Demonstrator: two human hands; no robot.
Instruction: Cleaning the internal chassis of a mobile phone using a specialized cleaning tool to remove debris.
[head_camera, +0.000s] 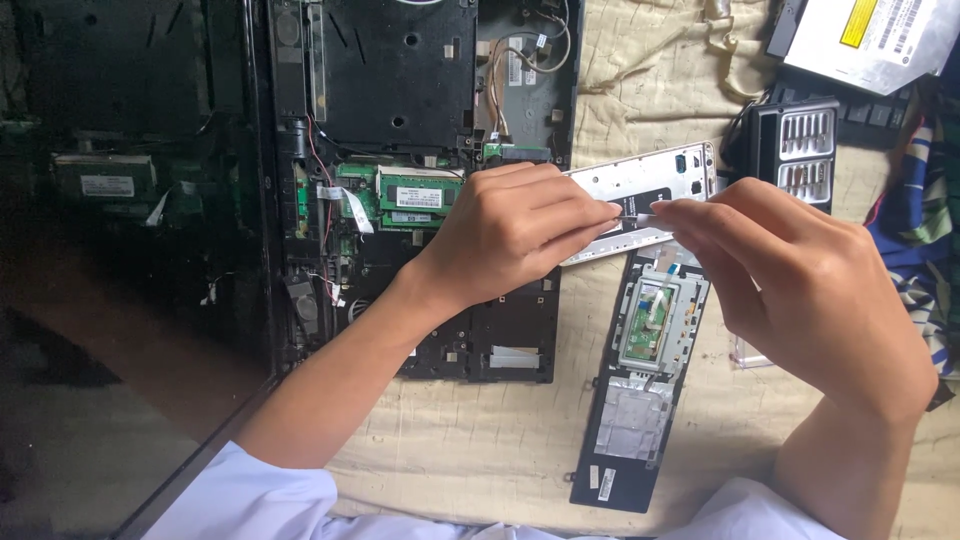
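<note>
My left hand (515, 225) and my right hand (800, 285) meet over a beige cloth (480, 450), their fingertips pinching a small thin pale piece (640, 213) between them. It is too small to tell what it is. Under the fingers lies a silver metal bracket (650, 180). My left hand hovers above an opened black laptop base (420, 110) with a green memory module (420, 192) and loose wires showing. Below my right hand lies a black palm-rest strip with a touchpad board (640, 370).
The laptop's dark screen (120, 250) lies flat at the left. A silver optical drive (870, 40) sits at the top right, with a black plastic part holding metal fins (800, 150) below it. Striped blue fabric (925, 230) lies at the right edge.
</note>
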